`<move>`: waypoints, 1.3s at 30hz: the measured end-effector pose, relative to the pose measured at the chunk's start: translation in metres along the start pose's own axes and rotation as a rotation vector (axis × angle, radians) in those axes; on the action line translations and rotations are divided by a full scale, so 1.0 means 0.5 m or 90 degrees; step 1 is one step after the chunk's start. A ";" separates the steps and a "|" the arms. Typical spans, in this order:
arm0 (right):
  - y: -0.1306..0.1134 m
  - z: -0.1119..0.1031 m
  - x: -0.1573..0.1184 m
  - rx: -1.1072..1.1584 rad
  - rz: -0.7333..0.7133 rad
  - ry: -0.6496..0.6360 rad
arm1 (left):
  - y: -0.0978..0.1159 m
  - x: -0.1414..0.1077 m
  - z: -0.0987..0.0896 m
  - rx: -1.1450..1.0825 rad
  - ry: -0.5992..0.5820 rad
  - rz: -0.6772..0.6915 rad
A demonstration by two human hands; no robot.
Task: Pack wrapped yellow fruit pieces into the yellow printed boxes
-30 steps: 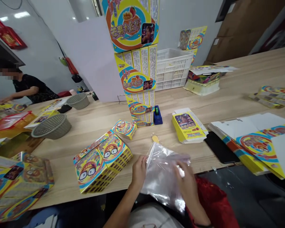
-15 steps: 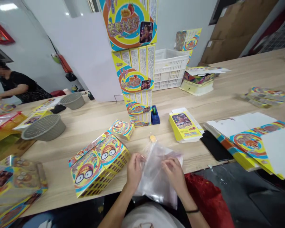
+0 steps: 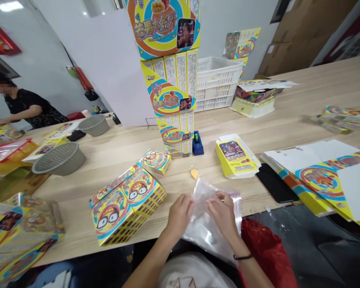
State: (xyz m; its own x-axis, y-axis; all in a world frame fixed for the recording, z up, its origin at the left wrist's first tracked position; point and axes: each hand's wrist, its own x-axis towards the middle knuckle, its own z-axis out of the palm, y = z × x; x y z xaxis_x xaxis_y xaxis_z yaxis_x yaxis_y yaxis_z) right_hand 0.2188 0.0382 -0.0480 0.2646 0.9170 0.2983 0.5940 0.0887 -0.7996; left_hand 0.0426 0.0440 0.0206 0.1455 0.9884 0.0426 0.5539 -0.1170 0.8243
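Observation:
A clear plastic bag (image 3: 204, 226) hangs over the table's front edge between my hands. My left hand (image 3: 181, 212) pinches its left side with fingers pressed together. My right hand (image 3: 221, 210) lies over the upper part of the bag, fingers bent and closed on the film. Just beyond the bag lies a small orange-yellow piece (image 3: 195, 173). Left of my hands are yellow boxes with cartoon faces (image 3: 127, 202), and a smaller box (image 3: 155, 161) touches their far end.
A tall stack of yellow boxes (image 3: 172, 98) stands ahead, beside a blue tape dispenser (image 3: 198, 144). Flat cartons (image 3: 238, 156), a black phone (image 3: 276, 184) and more cartons (image 3: 324, 176) lie right. Grey baskets (image 3: 60, 159) and a person (image 3: 27, 106) are left.
My left hand has shifted right and up along the bag's edge. The bag's top has moved a little right, and my right hand has risen slightly with its fingers more bent.

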 end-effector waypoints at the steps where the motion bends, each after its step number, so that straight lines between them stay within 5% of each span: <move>1: 0.006 -0.003 0.002 -0.011 0.004 0.010 | -0.002 0.002 -0.011 -0.033 0.047 -0.017; 5: 0.012 -0.010 0.004 -0.049 0.009 0.044 | -0.004 -0.002 -0.056 -0.203 0.208 -0.116; 10: -0.001 -0.012 0.036 -0.080 -0.112 -0.092 | 0.008 -0.012 -0.065 -0.226 -0.005 -0.088; 17: 0.024 -0.041 0.129 -0.045 -0.201 -0.333 | -0.004 -0.018 -0.085 -0.435 0.053 -0.166; 22: 0.007 -0.044 0.105 -0.069 -0.290 -0.393 | -0.007 -0.040 -0.093 -0.609 0.207 -0.223; 24: -0.012 -0.049 0.085 -0.090 -0.350 -0.328 | -0.005 -0.038 -0.095 -0.620 0.212 -0.247; 28: -0.081 -0.064 0.063 -0.195 -0.621 -0.151 | -0.006 -0.022 -0.093 -0.598 0.172 -0.250; 33: -0.177 -0.045 0.060 -0.312 -0.802 -0.250 | 0.006 -0.016 -0.090 -0.557 0.137 -0.209; 37: -0.203 0.000 0.030 -0.389 -0.778 -0.419 | 0.033 -0.018 -0.089 -0.489 0.105 -0.173; 39: -0.205 0.013 0.014 -0.441 -0.741 -0.442 | 0.041 -0.015 -0.088 -0.447 0.121 -0.152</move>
State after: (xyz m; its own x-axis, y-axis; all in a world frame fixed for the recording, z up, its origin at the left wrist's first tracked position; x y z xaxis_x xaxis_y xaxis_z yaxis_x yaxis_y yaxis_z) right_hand 0.1546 0.0382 0.0327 -0.8690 0.4813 0.1154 0.4943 0.8557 0.1533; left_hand 0.0169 0.0385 0.0618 -0.0912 0.9862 -0.1383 -0.1081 0.1283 0.9858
